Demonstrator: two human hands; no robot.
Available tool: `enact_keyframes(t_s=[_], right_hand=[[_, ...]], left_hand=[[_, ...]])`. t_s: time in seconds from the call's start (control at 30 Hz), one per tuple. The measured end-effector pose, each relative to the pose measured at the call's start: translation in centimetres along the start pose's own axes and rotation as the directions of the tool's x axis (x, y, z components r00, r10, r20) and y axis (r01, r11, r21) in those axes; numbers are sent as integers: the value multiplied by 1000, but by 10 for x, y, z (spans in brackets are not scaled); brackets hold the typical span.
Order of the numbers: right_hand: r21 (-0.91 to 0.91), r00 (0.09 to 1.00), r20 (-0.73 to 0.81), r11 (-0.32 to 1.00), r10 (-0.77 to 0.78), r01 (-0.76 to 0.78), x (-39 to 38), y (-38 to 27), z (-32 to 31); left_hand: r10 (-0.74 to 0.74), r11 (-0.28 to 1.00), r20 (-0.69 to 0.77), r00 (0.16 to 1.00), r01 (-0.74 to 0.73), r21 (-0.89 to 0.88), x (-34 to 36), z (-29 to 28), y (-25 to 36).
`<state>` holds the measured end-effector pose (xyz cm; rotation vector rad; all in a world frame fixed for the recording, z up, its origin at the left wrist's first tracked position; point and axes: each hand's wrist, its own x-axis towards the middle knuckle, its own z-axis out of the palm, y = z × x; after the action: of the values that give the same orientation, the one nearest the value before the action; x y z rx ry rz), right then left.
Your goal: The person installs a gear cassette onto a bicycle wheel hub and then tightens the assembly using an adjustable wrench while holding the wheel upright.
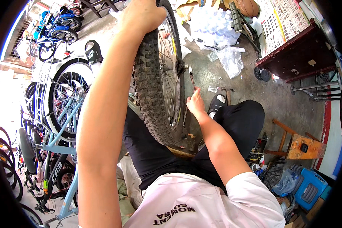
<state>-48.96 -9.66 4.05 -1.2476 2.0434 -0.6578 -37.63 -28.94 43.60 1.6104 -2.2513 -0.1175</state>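
A bicycle wheel with a knobby black tyre (147, 81) stands upright between my legs. My left hand (146, 15) reaches far forward and closes over the top of the tyre; its fingertips are hidden behind the rim. On the wheel's right side is a rear sprocket cluster (180, 67) at the hub. My right hand (195, 102) is closed round the handle of a metal wrench (192, 77), whose shiny head is beside the axle end. Below that hand a thin metal rod (185, 117) slants down; I cannot tell if it belongs to the wrench.
Near my right foot lies a hammer (228, 93). Plastic-wrapped white goods (212, 26) and a clear bag (231, 62) cover the floor ahead. Bicycles, one with a light blue frame (60, 138), crowd the left. To the right are a wooden stool (296, 146) and a blue case (309, 188).
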Motion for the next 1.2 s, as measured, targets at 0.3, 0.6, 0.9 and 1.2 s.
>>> enact_keyframes(t_s=[0.3, 0.6, 0.9, 1.2], right_hand=[[-26, 997, 69, 999, 36, -34, -8, -11, -8], [140, 1000, -25, 990, -8, 11, 0, 5, 10], [312, 967, -179, 943, 180, -118, 25, 5, 17], [309, 964, -154, 937, 218, -163, 25, 2, -11]], left_hand=[[96, 995, -42, 994, -94, 44, 17, 10, -30], [60, 997, -89, 994, -56, 44, 8, 17, -36], [-5, 1000, -68, 998, 7, 29, 1, 10, -40], [67, 997, -102, 993, -63, 43, 2, 12, -50]])
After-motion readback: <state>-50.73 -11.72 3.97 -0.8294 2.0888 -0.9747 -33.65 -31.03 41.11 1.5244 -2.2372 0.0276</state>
